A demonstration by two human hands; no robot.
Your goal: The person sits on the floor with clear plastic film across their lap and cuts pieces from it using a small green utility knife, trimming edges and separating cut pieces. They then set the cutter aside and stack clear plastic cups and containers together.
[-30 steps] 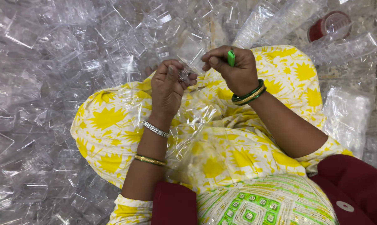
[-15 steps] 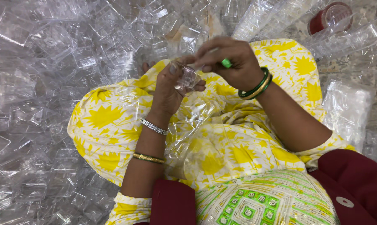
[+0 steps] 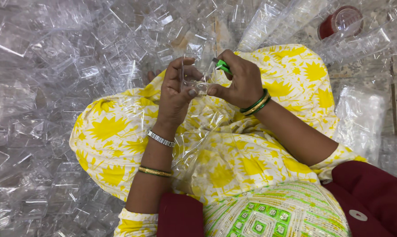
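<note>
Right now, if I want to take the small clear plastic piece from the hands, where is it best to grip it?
Probably by the upper edge of the clear plastic piece, coming from above: the left hand and right hand cover its two sides, and the top looks free.

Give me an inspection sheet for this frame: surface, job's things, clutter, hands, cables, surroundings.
Surface: floor mostly hidden under clear plastic; a clear plastic sheet lies over the person's lap.
Job's things: small clear plastic piece held between both hands; green tool gripped in the right hand.
Clutter: heap of clear plastic containers all around the person.
Hands: left hand closed on the clear piece; right hand holds the tool, thumb at the piece.
Cables: nothing seen.
Surroundings: red-lidded round container at top right; bagged clear plastic on the right.
</note>
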